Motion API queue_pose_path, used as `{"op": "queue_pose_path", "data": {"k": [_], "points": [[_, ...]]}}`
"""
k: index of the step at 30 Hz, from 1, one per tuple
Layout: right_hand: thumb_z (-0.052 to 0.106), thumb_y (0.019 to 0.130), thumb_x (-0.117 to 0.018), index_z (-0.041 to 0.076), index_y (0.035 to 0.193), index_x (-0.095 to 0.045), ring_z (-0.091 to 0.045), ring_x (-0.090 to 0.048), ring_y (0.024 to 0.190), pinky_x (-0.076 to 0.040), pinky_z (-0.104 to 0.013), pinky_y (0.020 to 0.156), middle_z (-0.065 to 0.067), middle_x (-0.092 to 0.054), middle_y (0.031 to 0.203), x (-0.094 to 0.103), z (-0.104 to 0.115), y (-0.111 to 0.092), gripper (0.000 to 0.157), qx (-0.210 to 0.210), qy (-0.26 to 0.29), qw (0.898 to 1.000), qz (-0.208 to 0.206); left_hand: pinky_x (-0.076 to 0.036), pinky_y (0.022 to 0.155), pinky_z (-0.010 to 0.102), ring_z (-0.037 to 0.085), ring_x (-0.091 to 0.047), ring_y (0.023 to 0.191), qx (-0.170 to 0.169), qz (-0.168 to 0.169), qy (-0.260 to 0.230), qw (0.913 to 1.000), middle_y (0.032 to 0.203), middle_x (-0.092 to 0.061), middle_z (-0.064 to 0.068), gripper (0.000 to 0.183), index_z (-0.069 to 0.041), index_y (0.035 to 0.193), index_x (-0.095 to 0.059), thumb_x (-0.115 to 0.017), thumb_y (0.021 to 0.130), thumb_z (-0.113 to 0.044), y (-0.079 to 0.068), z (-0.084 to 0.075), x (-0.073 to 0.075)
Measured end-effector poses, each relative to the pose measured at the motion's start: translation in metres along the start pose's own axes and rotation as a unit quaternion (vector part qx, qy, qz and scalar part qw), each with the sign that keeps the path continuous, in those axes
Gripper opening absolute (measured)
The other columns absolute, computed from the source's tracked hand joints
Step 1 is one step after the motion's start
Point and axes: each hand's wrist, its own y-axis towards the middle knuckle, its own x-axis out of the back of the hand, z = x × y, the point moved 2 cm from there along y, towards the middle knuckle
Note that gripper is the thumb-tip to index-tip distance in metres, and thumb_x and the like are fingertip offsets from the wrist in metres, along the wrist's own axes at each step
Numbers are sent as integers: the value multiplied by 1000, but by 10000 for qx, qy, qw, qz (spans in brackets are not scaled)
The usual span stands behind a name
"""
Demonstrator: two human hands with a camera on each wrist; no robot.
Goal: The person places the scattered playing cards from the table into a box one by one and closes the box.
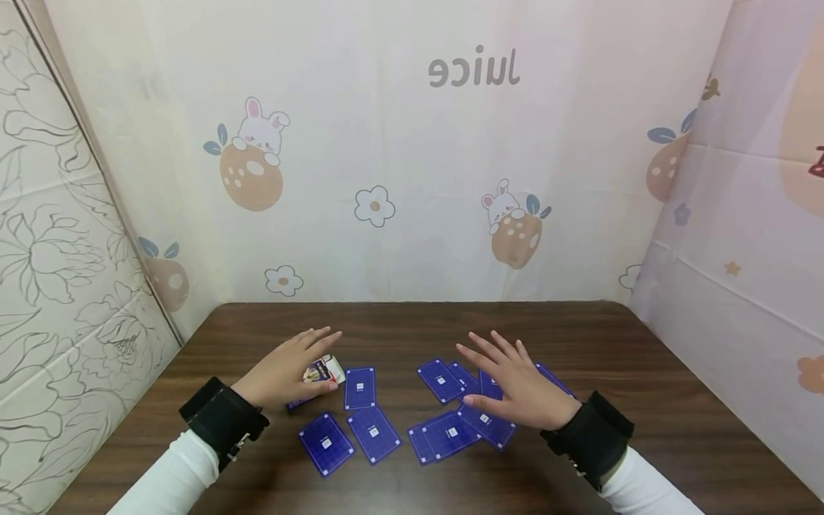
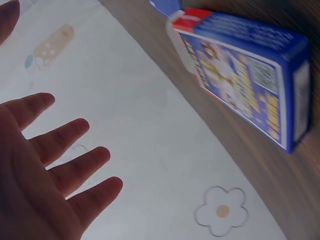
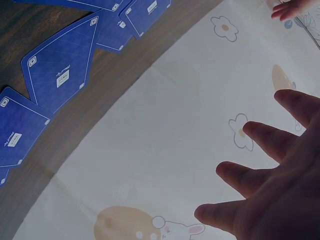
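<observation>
My left hand [image 1: 290, 368] hovers with spread fingers over a card box [image 1: 324, 370] on the left of the table. In the left wrist view the blue card box [image 2: 240, 75] shows a printed face and a red-edged end with a raised white flap. My right hand [image 1: 518, 379] hangs over the right group of blue cards [image 1: 450, 433], fingers straight and apart, holding nothing. It hides part of those cards. Several blue cards [image 3: 62, 65] lie overlapping, backs up, in the right wrist view. Between the hands, nearer the left one, are more blue cards [image 1: 373, 434].
A dark wood-grain table [image 1: 412, 329] carries everything. A pale printed curtain [image 1: 386, 143] with rabbits and flowers rises at its back edge, and similar cloth [image 1: 740, 214] hangs on the right. A flower-patterned panel [image 1: 58, 286] stands along the left.
</observation>
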Motion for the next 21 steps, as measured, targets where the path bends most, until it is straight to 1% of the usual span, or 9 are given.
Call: {"op": "queue_pose_path", "data": {"k": [3, 5, 8, 11, 13, 17, 19, 21], "points": [[54, 85, -60, 24, 146, -35, -43, -14, 140, -8, -72, 100, -10, -26, 153, 0, 0, 0, 73, 29, -17, 10000, -13, -37, 98, 56, 40, -41, 128, 234, 56, -48, 9997, 142, -43, 18, 78, -11, 144, -38, -68, 82, -45, 0, 9, -2], [53, 85, -59, 23, 146, -35, -43, -14, 139, -8, -72, 100, -10, -25, 153, 0, 0, 0, 72, 47, -22, 10000, -17, -38, 97, 56, 40, -43, 126, 391, 158, -49, 9991, 139, -45, 19, 77, -8, 143, -39, -69, 81, -44, 1, 15, -3], [53, 86, -58, 23, 146, -35, -44, -14, 139, -8, -72, 100, -11, -26, 153, 0, -1, 1, 72, 64, -30, 10000, -25, -39, 96, 56, 41, -45, 124, 659, 438, -59, 9969, 136, -47, 21, 76, -5, 141, -41, -69, 82, -43, 3, 24, -6], [54, 86, -57, 23, 146, -35, -44, -14, 139, -8, -72, 100, -11, -25, 153, -1, -1, 1, 71, 59, -12, 10000, -14, -40, 95, 56, 42, -45, 123, 946, 752, -75, 9926, 134, -49, 23, 74, -2, 138, -44, -69, 82, -44, 6, 30, -10], [54, 87, -57, 24, 146, -35, -44, -14, 139, -8, -72, 100, -10, -25, 154, -1, -1, 1, 71, 56, 7, 10000, -9, -40, 95, 56, 42, -46, 123, 1141, 957, -96, 9888, 133, -50, 24, 75, 0, 136, -47, -71, 80, -44, 8, 33, -13], [52, 87, -57, 24, 146, -35, -44, -15, 139, -8, -73, 100, -10, -25, 154, -1, -1, 1, 70, 65, 40, 10000, -12, -40, 95, 55, 41, -49, 119, 1415, 1315, -109, 9811, 129, -53, 24, 78, 3, 131, -51, -75, 74, -46, 10, 37, -20], [52, 87, -58, 24, 146, -35, -44, -15, 139, -8, -73, 100, -10, -25, 154, -1, -1, 1, 70, 70, 55, 10000, -17, -41, 95, 54, 39, -51, 117, 1511, 1438, -107, 9779, 127, -54, 23, 79, 2, 130, -52, -76, 72, -46, 11, 38, -23], [52, 86, -59, 24, 146, -35, -44, -14, 139, -8, -72, 100, -9, -25, 154, -1, -1, 0, 70, 47, 96, 9999, 0, -41, 95, 53, 37, -53, 115, 1532, 1516, -56, 9765, 125, -56, 22, 79, 2, 129, -53, -78, 71, -46, 12, 37, -25]]}}
